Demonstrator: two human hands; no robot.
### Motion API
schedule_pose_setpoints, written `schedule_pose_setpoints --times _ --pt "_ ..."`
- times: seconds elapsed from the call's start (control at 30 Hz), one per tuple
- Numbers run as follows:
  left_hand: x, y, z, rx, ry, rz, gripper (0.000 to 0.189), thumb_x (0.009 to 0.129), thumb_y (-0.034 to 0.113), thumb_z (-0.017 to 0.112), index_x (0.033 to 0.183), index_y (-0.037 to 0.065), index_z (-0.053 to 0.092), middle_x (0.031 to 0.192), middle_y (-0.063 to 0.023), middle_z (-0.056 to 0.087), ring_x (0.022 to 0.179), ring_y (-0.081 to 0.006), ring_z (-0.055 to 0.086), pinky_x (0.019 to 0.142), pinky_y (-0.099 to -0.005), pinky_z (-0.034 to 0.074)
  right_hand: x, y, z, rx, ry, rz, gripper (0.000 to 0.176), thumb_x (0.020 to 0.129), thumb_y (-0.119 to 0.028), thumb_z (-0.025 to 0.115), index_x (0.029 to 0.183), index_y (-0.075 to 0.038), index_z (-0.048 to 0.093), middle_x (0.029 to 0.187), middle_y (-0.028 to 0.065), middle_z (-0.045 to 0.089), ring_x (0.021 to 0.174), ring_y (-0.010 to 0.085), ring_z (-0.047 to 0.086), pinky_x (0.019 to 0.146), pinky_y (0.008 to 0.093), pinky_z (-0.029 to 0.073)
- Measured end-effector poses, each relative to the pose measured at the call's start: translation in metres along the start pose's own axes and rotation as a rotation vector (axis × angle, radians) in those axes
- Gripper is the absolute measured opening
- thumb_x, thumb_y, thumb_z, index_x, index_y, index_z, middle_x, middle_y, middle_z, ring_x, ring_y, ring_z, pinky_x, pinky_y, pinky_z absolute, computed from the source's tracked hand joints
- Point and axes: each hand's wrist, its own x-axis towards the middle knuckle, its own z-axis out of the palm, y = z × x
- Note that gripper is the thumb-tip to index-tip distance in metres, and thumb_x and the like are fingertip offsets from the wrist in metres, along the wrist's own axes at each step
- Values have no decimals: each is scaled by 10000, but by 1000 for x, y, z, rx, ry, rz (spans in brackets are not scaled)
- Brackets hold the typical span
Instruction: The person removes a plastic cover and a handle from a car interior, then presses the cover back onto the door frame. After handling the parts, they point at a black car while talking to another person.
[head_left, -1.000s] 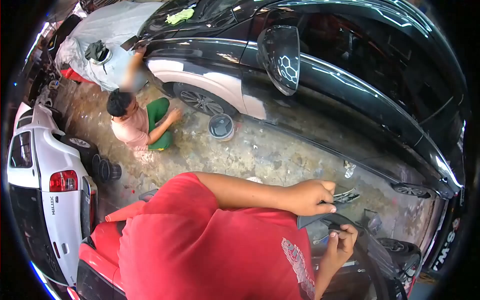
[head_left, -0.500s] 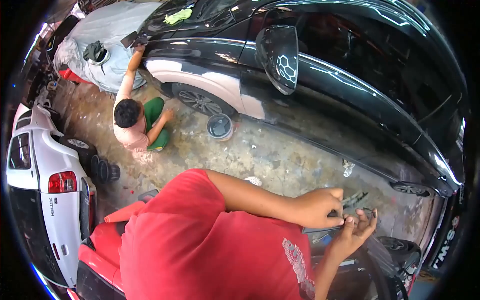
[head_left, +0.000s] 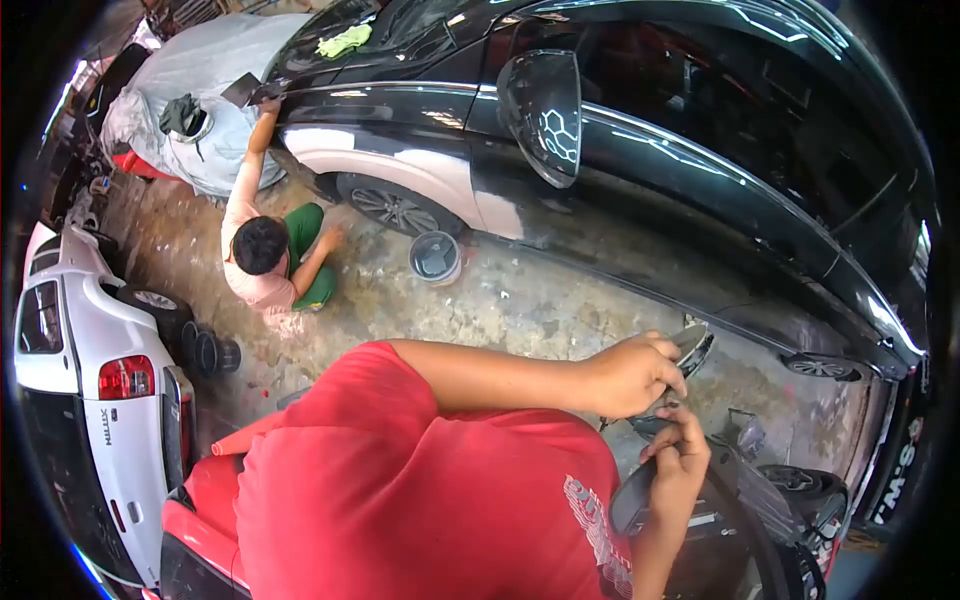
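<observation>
Biggest thing here is the black car (head_left: 700,150), which fills the whole top and right side. Its side mirror (head_left: 545,115) sticks out toward the camera and there's a green rag (head_left: 343,40) lying up on the hood. A white car (head_left: 90,400) sits at the left edge, and there's another car under a grey cover (head_left: 200,80) at the top left.

A co-worker (head_left: 265,255) is crouched on the concrete floor (head_left: 520,300) by the black car's front wheel, one arm reaching up to the fender.

Just beside that wheel stands a grey bucket (head_left: 436,258), upright. The inside looks dark, and I can't tell what's in it.

Now the actual part: a dark plastic trim piece (head_left: 693,348) held out in front of the red-shirted person, over the floor near the black car's sill. Its long axis runs diagonally, with the upper end pointing up and right toward the car and the lower end dropping back toward the person.

The left hand (head_left: 630,375) has a clenched grip around the upper end. The right hand (head_left: 680,460) is just below it, fingers curled on the lower stretch of the same piece.
</observation>
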Motion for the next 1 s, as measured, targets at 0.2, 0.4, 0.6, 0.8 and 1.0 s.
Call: schedule_pose_setpoints --times 0.2,0.4,0.6,0.8,1.0 --pt "-2 21 -7 65 -243 -55 218 938 87 685 1109 53 816 1358 -182 689 1252 -418 614 1055 -484 533 -4 6 9 7 19 51 584 863 93 433 1417 68 619 775 56 589 663 121 569 635 283 529" --pt "-2 11 -2 142 -202 74 190 948 198 769 1066 56 815 1300 -180 715 1233 -387 639 1019 -460 565 -5 5 1 93 1 77 594 883 107 448 1452 54 609 762 63 590 641 131 567 601 299 537" --pt "-1 9 2 -35 -99 69 106 919 153 797 959 57 774 1103 -120 743 1084 -350 663 916 -466 563 -12 4 7 387 59 138 657 827 69 482 1474 82 598 1079 157 705 670 146 561 565 299 531" --pt "-1 3 4 -118 -97 2 91 929 133 773 934 58 722 980 -93 714 1018 -339 648 882 -466 537 -19 3 7 488 76 120 716 805 29 525 1518 86 566 1434 229 663 692 145 575 566 302 551" --pt "-1 -5 -3 -37 -33 36 115 970 159 761 956 51 726 936 -120 680 995 -365 645 896 -486 527 -23 3 8 307 179 79 729 832 -1 514 1554 93 528 1471 243 652 676 117 562 568 272 519"
